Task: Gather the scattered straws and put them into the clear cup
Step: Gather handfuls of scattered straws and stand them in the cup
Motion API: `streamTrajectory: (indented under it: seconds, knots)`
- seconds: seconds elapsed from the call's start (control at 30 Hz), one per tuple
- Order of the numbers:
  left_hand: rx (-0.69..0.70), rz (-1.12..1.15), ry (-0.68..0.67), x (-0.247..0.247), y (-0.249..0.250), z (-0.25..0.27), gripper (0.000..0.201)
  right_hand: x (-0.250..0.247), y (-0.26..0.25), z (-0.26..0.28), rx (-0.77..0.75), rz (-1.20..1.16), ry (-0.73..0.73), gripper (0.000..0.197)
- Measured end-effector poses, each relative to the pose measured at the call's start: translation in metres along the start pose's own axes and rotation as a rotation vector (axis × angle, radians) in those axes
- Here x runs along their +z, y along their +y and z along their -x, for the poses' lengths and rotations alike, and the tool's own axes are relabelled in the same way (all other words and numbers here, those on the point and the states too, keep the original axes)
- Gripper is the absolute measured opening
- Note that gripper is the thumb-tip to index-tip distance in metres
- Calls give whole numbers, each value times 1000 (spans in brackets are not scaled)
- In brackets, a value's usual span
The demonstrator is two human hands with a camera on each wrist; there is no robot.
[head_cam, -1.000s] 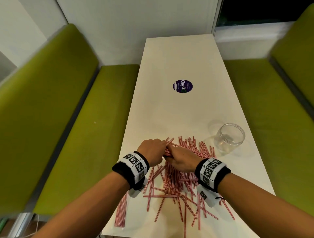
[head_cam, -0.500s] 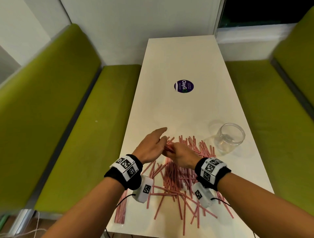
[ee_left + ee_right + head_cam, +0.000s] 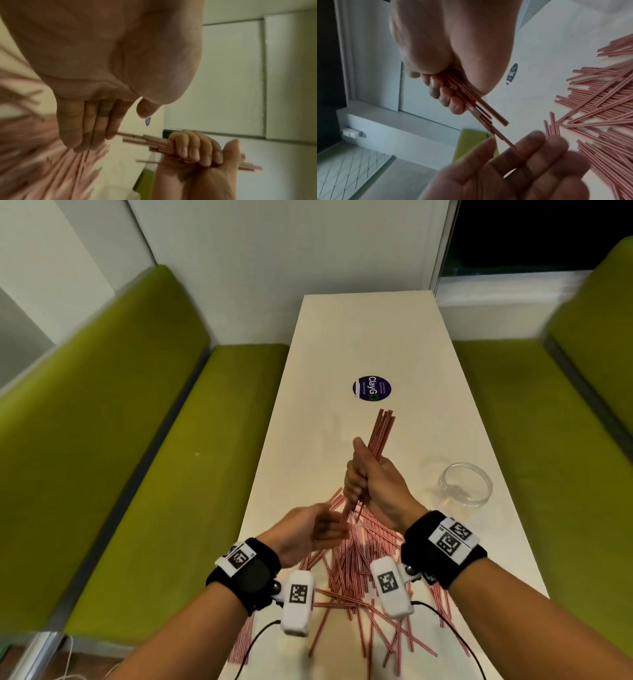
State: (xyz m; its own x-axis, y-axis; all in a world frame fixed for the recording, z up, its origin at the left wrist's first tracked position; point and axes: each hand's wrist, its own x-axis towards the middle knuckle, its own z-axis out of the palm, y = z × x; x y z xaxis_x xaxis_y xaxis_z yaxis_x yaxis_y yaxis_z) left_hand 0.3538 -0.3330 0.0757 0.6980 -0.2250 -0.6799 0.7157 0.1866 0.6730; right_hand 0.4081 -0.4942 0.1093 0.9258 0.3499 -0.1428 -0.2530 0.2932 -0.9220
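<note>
White tabletop (image 3: 359, 337) between two green benches (image 3: 164, 457), seen from above the person's forearms. Right hand (image 3: 371, 474), raised over the table, is fisted round a bundle of red-striped straws (image 3: 380, 436) that stands nearly upright, upper ends fanning beyond the thumb, lower ends uneven below the little finger. Left hand (image 3: 308, 530), lower and nearer the body, has its fingers (image 3: 82, 129) straight and held together, holding nothing; the fingertips meet the longest lower ends of the bundle, though motion blur hides the exact contact. Loose straws (image 3: 356, 570) remain scattered on the table beneath and behind both hands. Clear cup (image 3: 466, 484) stands upright to the outside of the right hand, well apart from it, and appears to hold no straws.

Step in hand, as judged: squaring the bundle. Slacken the right fist slightly so that straws can slide, tap the lower ends level against the flat left palm, then tighten again. A level, compact bundle should enter the cup's mouth cleanly; too loose a fist risks dropped straws.
</note>
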Motion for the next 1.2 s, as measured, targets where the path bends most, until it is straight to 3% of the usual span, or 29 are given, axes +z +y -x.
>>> streamTrajectory:
  seconds: [0.17,0.27,0.6,0.7,0.87,1.0,1.2]
  knots:
    - [-23,336,-81,21,6,-3,36,7,9,6,-73,189,35,57]
    - [-9,370,-61,29,8,-2,29,8,11,9,-107,164,76,51]
    - [21,489,12,53,13,-12,34,-6,9,9,-137,358,117,48]
    - [31,472,-9,59,12,-15,25,-6,4,9,-181,279,131,36]
    - [47,447,-28,71,15,-24,23,-15,2,8,-183,291,188,66]
    - [48,349,-21,77,19,-32,25,-28,-11,2,-125,274,206,63]
    - [114,8,-17,59,17,-29,39,-109,-59,-7,-182,109,358,54]
